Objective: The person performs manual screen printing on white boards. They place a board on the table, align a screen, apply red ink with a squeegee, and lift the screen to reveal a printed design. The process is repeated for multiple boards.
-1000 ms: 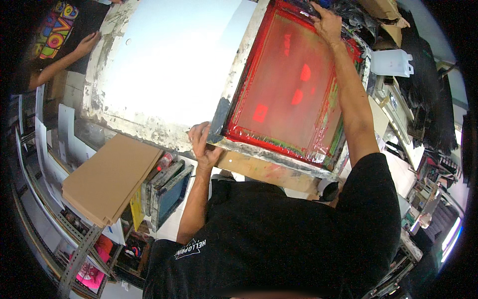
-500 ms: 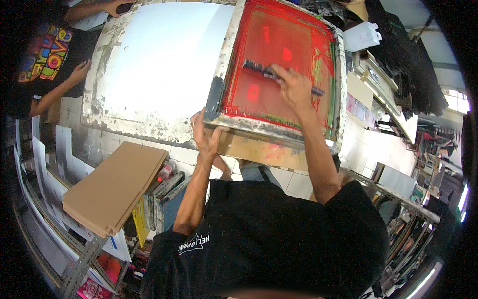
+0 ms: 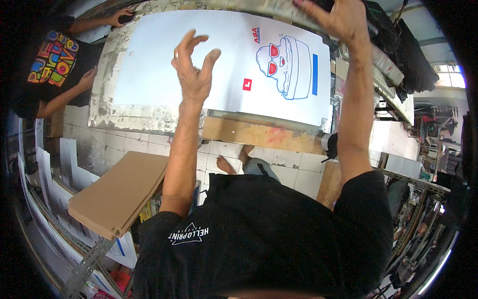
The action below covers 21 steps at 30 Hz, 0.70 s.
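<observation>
A white sheet [image 3: 224, 70] lies flat on the worn printing table [image 3: 107, 94], printed with a blue and red cartoon figure [image 3: 284, 65] and a small red square. My left hand [image 3: 191, 70] hovers just above the sheet's middle, fingers spread, holding nothing. My right hand [image 3: 341, 20] reaches to the table's far edge and presses against a dark, raised frame edge that the picture's top cuts off. Its grip is hidden.
A person in a black shirt with a colourful print [image 3: 50, 60] stands at the table's left, both hands on its edge. A stack of brown cardboard [image 3: 119, 192] rests on a shelf below left. A wooden board [image 3: 259, 134] juts from under the table; cluttered racks fill the right.
The red screen that covered the sheet has swung up and out of sight, baring the fresh print. My left hand let go of the frame's near edge and rose; my right hand moved to the far edge.
</observation>
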{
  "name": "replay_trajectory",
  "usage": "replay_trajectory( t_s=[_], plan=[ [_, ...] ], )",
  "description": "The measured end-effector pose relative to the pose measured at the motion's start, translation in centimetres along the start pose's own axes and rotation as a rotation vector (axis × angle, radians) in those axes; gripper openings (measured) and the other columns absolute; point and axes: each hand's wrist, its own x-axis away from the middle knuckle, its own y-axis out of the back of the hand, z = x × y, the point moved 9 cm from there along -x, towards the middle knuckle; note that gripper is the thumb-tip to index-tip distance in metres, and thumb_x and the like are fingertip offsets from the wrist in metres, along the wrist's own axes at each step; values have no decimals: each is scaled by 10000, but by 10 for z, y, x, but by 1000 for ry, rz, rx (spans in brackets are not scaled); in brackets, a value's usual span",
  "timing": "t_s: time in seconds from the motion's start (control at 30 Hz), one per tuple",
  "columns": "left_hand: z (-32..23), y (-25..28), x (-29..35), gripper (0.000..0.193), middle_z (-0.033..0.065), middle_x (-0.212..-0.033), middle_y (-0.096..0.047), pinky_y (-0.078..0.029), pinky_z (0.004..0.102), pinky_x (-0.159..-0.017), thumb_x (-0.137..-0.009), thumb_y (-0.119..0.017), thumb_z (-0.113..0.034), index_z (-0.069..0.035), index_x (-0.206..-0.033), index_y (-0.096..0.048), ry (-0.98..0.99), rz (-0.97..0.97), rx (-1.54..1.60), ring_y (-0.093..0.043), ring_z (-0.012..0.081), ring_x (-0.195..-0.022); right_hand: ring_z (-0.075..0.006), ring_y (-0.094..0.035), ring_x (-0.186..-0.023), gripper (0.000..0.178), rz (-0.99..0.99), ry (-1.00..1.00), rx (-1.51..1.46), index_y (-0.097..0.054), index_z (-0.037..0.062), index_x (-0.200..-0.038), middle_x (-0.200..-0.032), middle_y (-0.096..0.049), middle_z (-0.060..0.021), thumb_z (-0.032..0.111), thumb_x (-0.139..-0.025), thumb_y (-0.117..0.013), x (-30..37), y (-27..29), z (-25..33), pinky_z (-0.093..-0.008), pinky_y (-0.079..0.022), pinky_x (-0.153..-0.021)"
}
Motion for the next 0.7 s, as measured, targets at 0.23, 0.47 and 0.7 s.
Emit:
replay_trajectory(
  t_s=[0.23,0.47,0.7],
  plan=[
    [145,29,141,702,95,-1631,-305,-188,691,-1078,-973,-507,-561,-137,-1523,-406,336,706,-886,-277,356,-1483,-261,-678,-968,536,131,-135,-64,-697,-18,-1140,-1031,-731,-169,390,-803,-785,-59,5,-26,-362,-514,-851],
    [186,93,174,687,32,-1639,-295,-158,775,-1057,-977,-442,-618,-194,-1516,-421,465,643,-999,-260,355,-1494,-201,-666,-930,449,84,-140,-115,-702,-31,-1107,-1005,-731,-153,289,-808,-798,-69,5,-52,-330,-513,-837],
    [194,153,178,748,97,-1639,-283,-175,736,-1080,-954,-486,-613,-126,-1518,-410,535,533,-842,-245,373,-1496,-203,-676,-1027,501,165,-28,-6,-697,92,-1246,-1134,-726,-120,446,-893,-719,-82,-10,-83,-320,-501,-928]
  ],
)
